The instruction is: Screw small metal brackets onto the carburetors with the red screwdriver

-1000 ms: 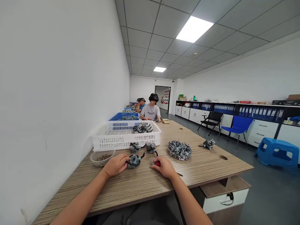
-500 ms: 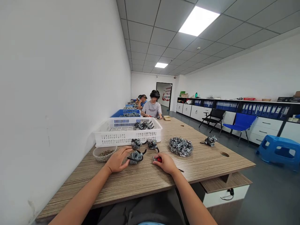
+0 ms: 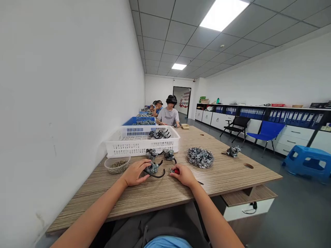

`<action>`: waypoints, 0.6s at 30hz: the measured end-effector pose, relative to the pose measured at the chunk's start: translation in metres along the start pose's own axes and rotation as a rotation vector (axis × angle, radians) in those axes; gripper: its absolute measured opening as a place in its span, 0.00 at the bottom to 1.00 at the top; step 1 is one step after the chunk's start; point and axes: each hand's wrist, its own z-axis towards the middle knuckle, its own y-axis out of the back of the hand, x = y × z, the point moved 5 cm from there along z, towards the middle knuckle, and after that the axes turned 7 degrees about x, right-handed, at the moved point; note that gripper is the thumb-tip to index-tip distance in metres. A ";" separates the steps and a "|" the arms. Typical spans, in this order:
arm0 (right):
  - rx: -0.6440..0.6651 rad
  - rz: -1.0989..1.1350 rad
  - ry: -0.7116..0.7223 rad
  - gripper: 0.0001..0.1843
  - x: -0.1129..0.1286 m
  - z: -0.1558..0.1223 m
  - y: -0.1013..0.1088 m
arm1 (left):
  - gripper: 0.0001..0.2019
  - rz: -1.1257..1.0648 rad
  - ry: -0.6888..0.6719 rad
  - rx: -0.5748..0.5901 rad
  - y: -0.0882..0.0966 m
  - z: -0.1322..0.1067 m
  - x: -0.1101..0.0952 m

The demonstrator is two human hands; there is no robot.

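Note:
My left hand (image 3: 135,173) is closed on a grey metal carburetor (image 3: 153,167) with a black hose, fingers on its left side. In my right hand (image 3: 185,175) is a screwdriver with a red handle (image 3: 177,171); its dark shaft (image 3: 200,183) points out below the palm toward the right. A small silver part (image 3: 171,169) shows at the right fingertips. Just behind the held carburetor lie a second carburetor (image 3: 151,154) and a third carburetor (image 3: 169,154). A clear round dish (image 3: 201,166) of small grey metal parts stands right of my right hand.
A white basket (image 3: 139,149) holds more carburetors. A clear tub (image 3: 106,165) of small brass-coloured pieces stands by the wall. Another carburetor (image 3: 232,151) lies at the right, near a table hole (image 3: 248,166). Across the table sits a person (image 3: 168,115).
The carburetor at my left hand has turned, and its black hose now curves out to the right. My left fingers have closed further around it. The right hand stays nearly in place.

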 end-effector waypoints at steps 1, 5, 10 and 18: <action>-0.001 0.001 0.002 0.18 0.000 0.000 0.000 | 0.20 -0.009 0.006 -0.003 0.000 -0.001 0.001; -0.001 0.002 0.001 0.18 0.001 0.000 0.001 | 0.13 -0.046 0.056 -0.022 0.000 -0.003 0.009; 0.004 -0.005 -0.005 0.17 0.002 -0.001 0.001 | 0.15 -0.106 0.170 -0.083 -0.005 -0.007 0.024; 0.014 -0.010 -0.016 0.17 0.002 -0.001 0.002 | 0.17 -0.266 0.355 -0.211 -0.014 -0.015 0.045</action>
